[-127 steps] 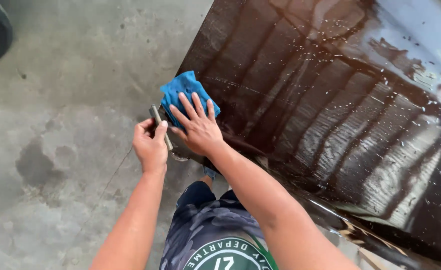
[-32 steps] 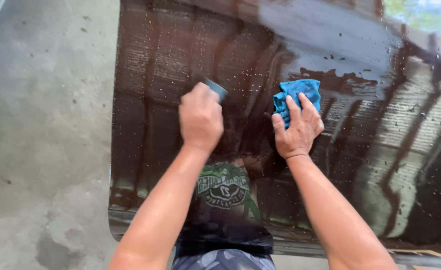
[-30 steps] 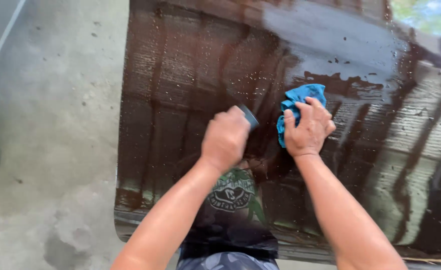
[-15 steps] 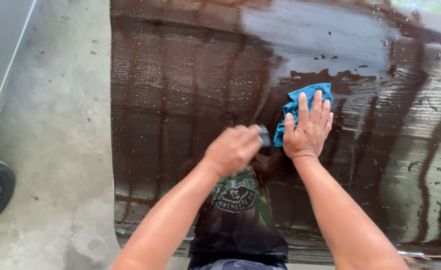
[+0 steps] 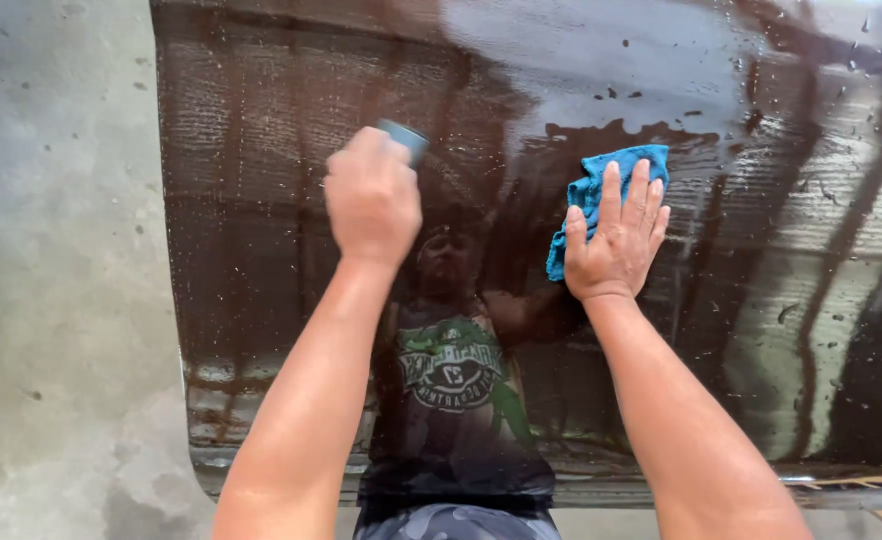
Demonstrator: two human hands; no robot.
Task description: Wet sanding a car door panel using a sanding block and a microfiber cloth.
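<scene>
Wet, shiny dark brown car panel [image 5: 261, 200] over grey concrete floor [image 5: 51, 250], with water drops and streaks all across. Soft blue cloth [image 5: 601, 185], likely light and floppy, easy to bunch up, best pressed flat under the palm, lying on the panel beneath the right hand [image 5: 616, 245] with fingers spread open on top. Small grey round-ended tool [image 5: 404, 137], probably hard and a bit slippery when wet, wrapped tight in the closed left hand [image 5: 371, 200], arm stretched straight out.
</scene>
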